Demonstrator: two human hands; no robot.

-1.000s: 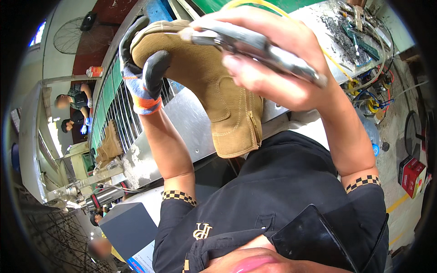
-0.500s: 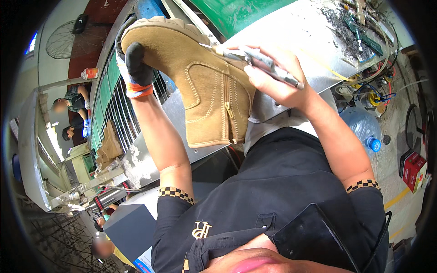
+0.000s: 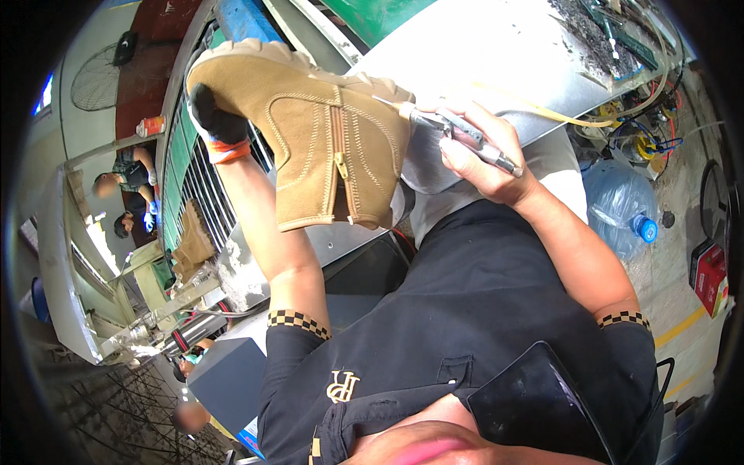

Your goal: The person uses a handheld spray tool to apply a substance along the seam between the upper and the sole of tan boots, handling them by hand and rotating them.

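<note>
A tan suede ankle boot (image 3: pixel 302 132) with a side zip and a lugged beige sole is held on its side, toe at the upper left. My left hand (image 3: pixel 217 124), in a dark-palmed glove with an orange cuff, grips the toe end. Bare, my right hand (image 3: pixel 496 159) is closed around a slim metal dispensing-type tool (image 3: pixel 473 139) with a lever and a thin pointed nozzle. Its tip is at the join of upper and sole near the heel; whether it touches cannot be made out.
A pale metal worktop (image 3: pixel 465 58) lies beyond the boot, a yellowish hose (image 3: pixel 558 115) crossing it. Dark residue and tools (image 3: pixel 612 39) sit at its far right. A large water bottle (image 3: pixel 620 205) is at right. Another tan boot (image 3: pixel 194 240) stands at left, near co-workers.
The boot has shifted left and turned slightly. The tool's tip has moved from the middle of the sole edge toward the heel, and both hands keep their grip.
</note>
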